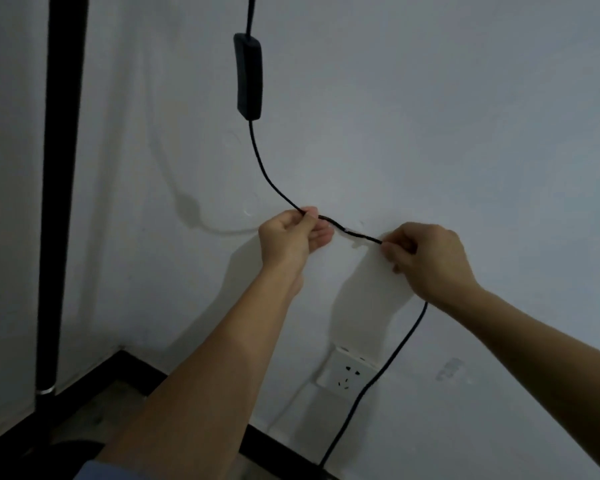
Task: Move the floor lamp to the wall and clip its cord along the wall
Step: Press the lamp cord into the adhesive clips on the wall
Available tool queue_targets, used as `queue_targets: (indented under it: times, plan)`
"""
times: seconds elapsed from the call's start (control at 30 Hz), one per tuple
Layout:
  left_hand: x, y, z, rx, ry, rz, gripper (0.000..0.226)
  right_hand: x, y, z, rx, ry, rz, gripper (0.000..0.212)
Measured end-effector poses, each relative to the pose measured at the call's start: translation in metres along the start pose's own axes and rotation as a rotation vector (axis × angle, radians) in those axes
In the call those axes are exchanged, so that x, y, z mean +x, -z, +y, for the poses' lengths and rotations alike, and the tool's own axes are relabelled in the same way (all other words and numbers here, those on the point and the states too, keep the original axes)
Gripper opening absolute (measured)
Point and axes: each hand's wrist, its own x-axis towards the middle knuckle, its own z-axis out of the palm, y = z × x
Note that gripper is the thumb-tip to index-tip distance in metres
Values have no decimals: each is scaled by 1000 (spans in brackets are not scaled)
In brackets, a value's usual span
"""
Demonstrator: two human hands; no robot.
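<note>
I pinch the lamp cord (pixel 347 232) in both hands: left hand (pixel 290 239) on the upper side, right hand (pixel 430 258) lower. The span between runs nearly level across the wall (pixel 430 133), over a small clear clip (pixel 355 241), I judge, nearer my right grip.

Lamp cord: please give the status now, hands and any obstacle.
Left hand and right hand both pinch the lamp cord against the wall. Inline switch hangs above. Wall socket below, unused. Nothing in the way.
</note>
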Motion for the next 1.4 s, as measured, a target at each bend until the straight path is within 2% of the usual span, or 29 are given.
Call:
queue_targets:
  times: [0.27, 0.43, 0.53, 0.57, 0.63, 0.67, 0.73, 0.8, 0.87, 0.97, 1.03, 1.1, 1.17, 1.3, 1.4]
  plan:
    - [-4, 5, 11, 19, -35, -38, 10, -17, -43, -1, 294, -175, 63, 15]
    - [-8, 7, 14, 76, -49, -57, 12, -58, -50, 15, 659, -354, -75, 2]
    - [-11, 7, 13, 118, -43, -81, 10, -94, -49, 37, 793, -502, -141, 4]
    - [-13, 6, 11, 133, -36, -88, 18, -105, -50, 42, 824, -539, -143, 6]
    - [-18, 3, 3, 217, -23, -58, 38, -118, -51, 45, 877, -567, -141, 16]
    - [-22, 1, -2, 302, -16, -17, 41, -121, -51, 44, 909, -570, -135, 19]
    - [-30, -3, -14, 466, 17, 74, 36, -121, -48, 38, 982, -566, -110, 20]
    - [-36, -7, -25, 560, 11, 57, 23, -119, -43, 35, 978, -530, -85, 18]
    - [-39, -13, -34, 726, -166, -67, 11, -120, -39, 37, 855, -457, -95, 19]
    - [-46, -25, -37, 1082, -513, -367, 22, -121, -29, 47, 708, -365, -135, 19]
    - [-48, -30, -43, 1276, -574, -529, 24, -120, -21, 55, 709, -341, -146, 17]
    - [-51, -31, -51, 1389, -581, -600, 22, -117, -12, 63, 750, -359, -159, 15]
    - [-53, -31, -55, 1427, -622, -576, 20, -115, -1, 74, 814, -414, -191, 13]
    - [-55, -34, -59, 1472, -751, -362, 20, -116, 22, 102, 866, -503, -240, 21]
    - [-62, -40, -64, 1503, -825, -295, 19, -113, 29, 112, 913, -574, -98, 28]
